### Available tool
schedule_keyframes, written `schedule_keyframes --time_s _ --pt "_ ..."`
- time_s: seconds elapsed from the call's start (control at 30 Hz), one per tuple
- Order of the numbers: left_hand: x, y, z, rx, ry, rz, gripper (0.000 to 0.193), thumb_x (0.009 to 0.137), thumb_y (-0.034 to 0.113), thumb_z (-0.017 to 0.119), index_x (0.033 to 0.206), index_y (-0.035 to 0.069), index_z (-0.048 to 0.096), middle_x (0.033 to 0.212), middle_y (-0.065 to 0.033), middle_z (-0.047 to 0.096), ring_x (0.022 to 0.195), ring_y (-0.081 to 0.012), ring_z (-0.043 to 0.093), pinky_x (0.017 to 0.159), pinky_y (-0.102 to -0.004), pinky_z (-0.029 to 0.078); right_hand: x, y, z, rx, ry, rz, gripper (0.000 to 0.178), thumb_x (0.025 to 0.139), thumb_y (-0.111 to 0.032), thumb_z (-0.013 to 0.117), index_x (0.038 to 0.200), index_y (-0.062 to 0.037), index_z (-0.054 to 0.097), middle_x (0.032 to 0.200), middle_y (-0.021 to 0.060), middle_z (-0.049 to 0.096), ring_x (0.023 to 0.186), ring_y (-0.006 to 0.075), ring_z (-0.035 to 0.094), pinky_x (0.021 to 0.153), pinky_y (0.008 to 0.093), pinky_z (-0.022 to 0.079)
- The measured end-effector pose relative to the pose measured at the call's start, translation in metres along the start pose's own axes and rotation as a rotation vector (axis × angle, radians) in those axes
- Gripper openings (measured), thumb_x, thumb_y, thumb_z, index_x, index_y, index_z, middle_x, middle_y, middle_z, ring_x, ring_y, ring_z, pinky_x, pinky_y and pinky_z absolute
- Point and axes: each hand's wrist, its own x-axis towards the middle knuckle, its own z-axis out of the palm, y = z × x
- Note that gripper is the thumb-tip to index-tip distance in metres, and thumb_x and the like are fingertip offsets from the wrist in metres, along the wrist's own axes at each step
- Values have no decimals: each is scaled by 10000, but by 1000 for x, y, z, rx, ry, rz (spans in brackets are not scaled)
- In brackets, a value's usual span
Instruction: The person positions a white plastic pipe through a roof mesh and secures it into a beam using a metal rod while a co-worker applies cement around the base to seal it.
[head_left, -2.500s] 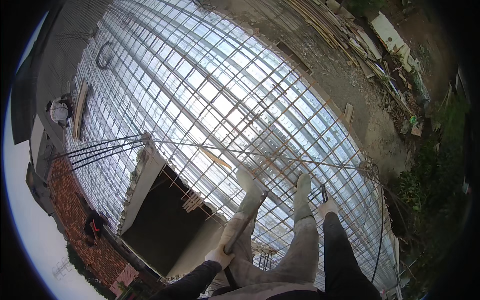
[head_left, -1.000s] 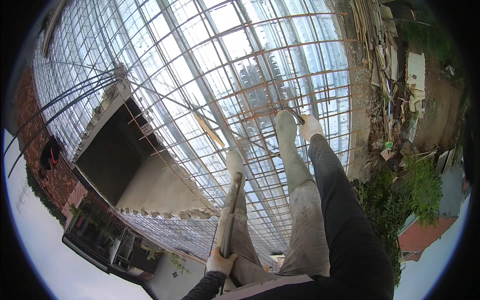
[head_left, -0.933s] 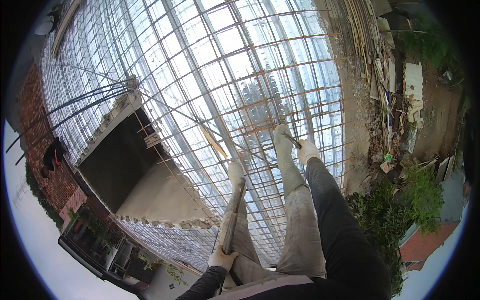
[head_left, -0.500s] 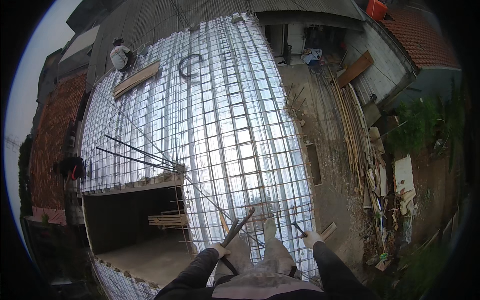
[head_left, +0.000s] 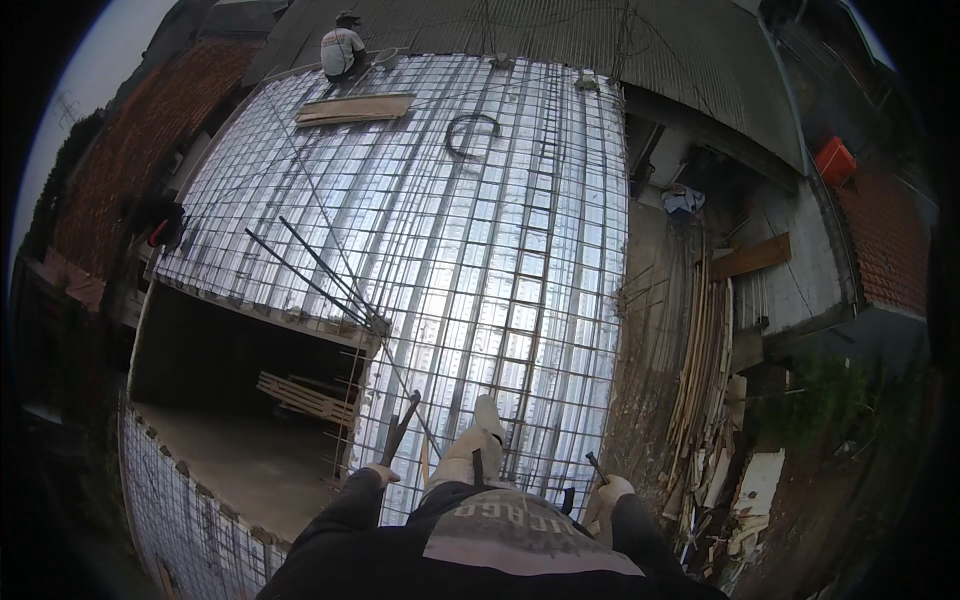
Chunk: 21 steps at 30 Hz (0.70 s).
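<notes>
1. Deck (head_left: 575, 290): ribbed, shiny metal sheeting, overlaid with a grid of thin reinforcing rods (head_left: 430, 255).
2. Opening (head_left: 220, 345): broad and dark, at the deck's left, rough-edged; a stack of pale timber (head_left: 310, 400) inside.
3. Long dark tool (head_left: 398, 432): over the deck, just beside the opening's right edge; tilted up and away from the wearer. Left hand (head_left: 381, 475) closed around its lower part.
4. Short dark tool (head_left: 597, 467): near the deck's right edge, gripped in the closed right hand (head_left: 615, 490).
5. Dark bars (head_left: 305, 275): a bundle slanting out from the opening's far right corner.
6. Ring of dark wire (head_left: 452, 140): flat on the grid, farther off.
7. Planks (head_left: 355, 110): lying near a seated person (head_left: 343, 55) at the far edge.
8. Surroundings: corrugated roof (head_left: 560, 35) beyond; tiled roofs to left (head_left: 150, 140) and right (head_left: 890, 240); long poles (head_left: 692, 350) on the ground at right.
9. Writing: large pale capitals on the wearer's dark shirt (head_left: 520, 520); small reddish print on the seated person's pale top, too small to read.
</notes>
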Motion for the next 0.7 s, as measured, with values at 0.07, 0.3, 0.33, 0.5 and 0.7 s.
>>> schedule_keyframes --time_s 0.07,0.3,0.33,0.5,0.7 --pt "47 -56 15 -57 -93 -123 660 881 495 832 1272 -28 730 1310 -234 716 1232 -351 684 1067 -477 508 7 -41 -29 6 -36 -27 253 885 -195 663 1092 -81 754 1074 195 758 1076 376 712 954 445 538" --pt "86 -86 -14 -161 -312 -266 602 876 484 849 1203 -15 771 1203 -201 767 1164 -312 698 1023 -464 514 59 -87 -103 -4 62 -44 276 895 -170 643 1123 -46 737 1032 207 756 1013 387 719 910 454 551" --pt "91 -79 -16 -201 -303 -287 593 873 479 853 1191 -15 776 1194 -195 771 1151 -310 701 1012 -462 519 74 -81 -109 34 89 -28 272 894 -185 640 1108 -50 741 1035 223 753 1026 407 717 914 473 550" --pt "129 -11 -95 -15 -181 -56 528 899 495 814 1222 77 787 1259 -182 755 1194 -310 701 1048 -426 518 119 -121 -152 56 83 -89 265 895 -218 646 1085 -62 746 1021 241 748 1017 424 719 900 476 553" --pt "140 171 -231 -148 3 -127 644 814 541 851 1228 53 777 1244 -198 754 1145 -302 735 1012 -403 566 172 -222 -239 -217 -66 -113 335 855 -172 690 1152 -27 746 1049 196 768 994 365 732 871 430 559"
